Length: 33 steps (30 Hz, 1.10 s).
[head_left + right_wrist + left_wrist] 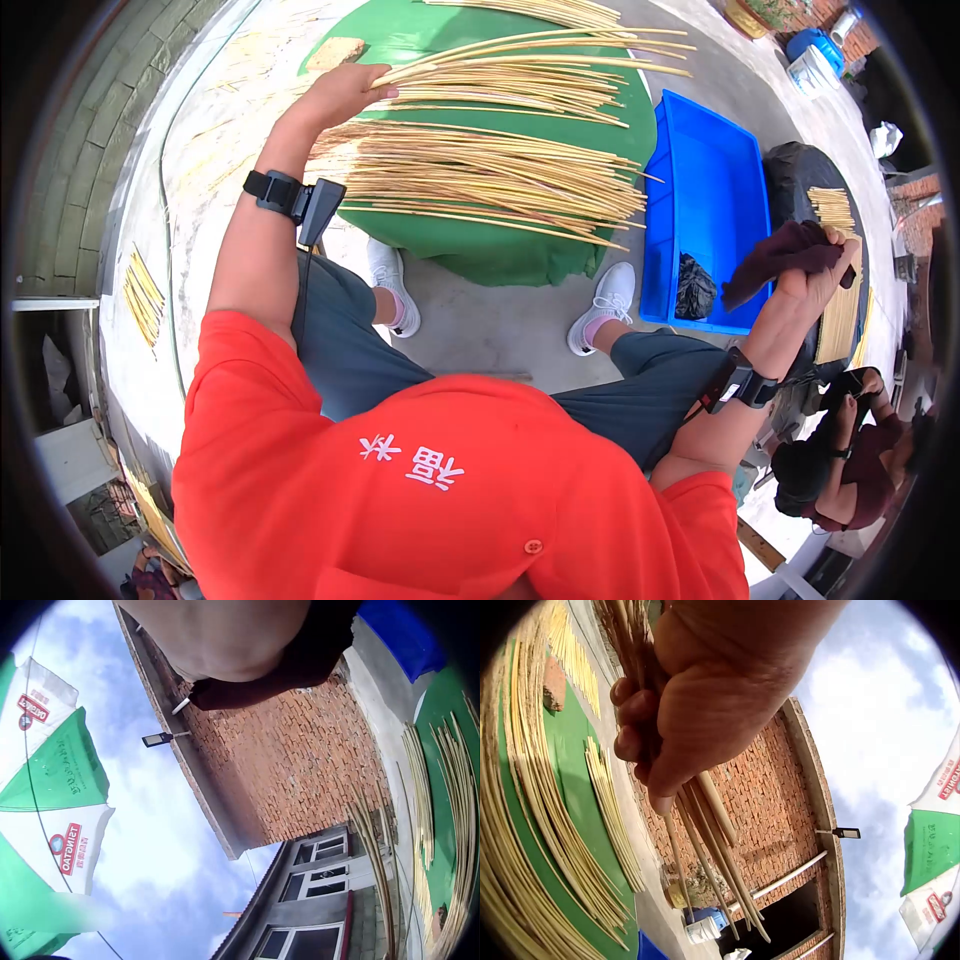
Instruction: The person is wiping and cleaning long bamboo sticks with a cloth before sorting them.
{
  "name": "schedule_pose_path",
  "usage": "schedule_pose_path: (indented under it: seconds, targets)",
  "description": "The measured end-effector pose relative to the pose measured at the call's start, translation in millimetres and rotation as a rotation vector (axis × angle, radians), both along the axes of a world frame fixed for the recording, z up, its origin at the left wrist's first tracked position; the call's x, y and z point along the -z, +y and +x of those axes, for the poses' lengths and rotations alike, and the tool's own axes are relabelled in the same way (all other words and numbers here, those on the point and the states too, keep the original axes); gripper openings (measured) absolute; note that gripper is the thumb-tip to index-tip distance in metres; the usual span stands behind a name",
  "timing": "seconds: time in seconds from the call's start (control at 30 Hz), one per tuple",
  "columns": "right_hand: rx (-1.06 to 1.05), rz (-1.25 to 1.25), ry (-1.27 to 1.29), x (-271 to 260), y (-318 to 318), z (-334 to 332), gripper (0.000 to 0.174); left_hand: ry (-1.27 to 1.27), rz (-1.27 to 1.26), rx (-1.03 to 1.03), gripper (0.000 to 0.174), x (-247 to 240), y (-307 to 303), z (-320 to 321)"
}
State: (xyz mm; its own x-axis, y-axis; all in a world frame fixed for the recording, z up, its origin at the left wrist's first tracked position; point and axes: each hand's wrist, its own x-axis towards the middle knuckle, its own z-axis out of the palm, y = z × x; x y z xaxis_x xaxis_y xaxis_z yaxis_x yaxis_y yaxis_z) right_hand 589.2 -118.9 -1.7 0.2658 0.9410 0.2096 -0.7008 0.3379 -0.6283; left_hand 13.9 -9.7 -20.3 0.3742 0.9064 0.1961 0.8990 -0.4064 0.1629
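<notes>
Left hand [340,95], eleven o'clock, grips a bundle of thin pale bamboo sticks [520,72]. Right hand [812,285], three o'clock, clutches a dark maroon cloth [778,258].

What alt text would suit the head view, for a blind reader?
A person's left hand grips a bundle of thin pale sticks over a green table spread with more sticks. The right hand holds a dark cloth beside a blue crate.

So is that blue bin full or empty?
Almost empty: the blue bin shows a bare floor, with just one black bag lying in its near corner.
</notes>
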Motion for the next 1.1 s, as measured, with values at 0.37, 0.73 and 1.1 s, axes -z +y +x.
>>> schedule_pose_path:
  seconds: [0.37,0.73,1.1]
  targets:
    - [-1.055,-0.284,-0.761,-10.4,-45.1,-213.5,0.033,0.257,-0.124,0.069,0.012,122.6,27.4,60.8]
    - [-1.615,-0.165,-0.93,16.8,-46.9,-252.5,0.03,0.235,-0.096,0.033,0.03,171.3,46.6,50.4]
    - [-1.542,-0.168,-1.081,18.2,-47.9,-254.0,0.034,0.14,-0.242,-0.082,0.027,162.9,53.4,43.5]
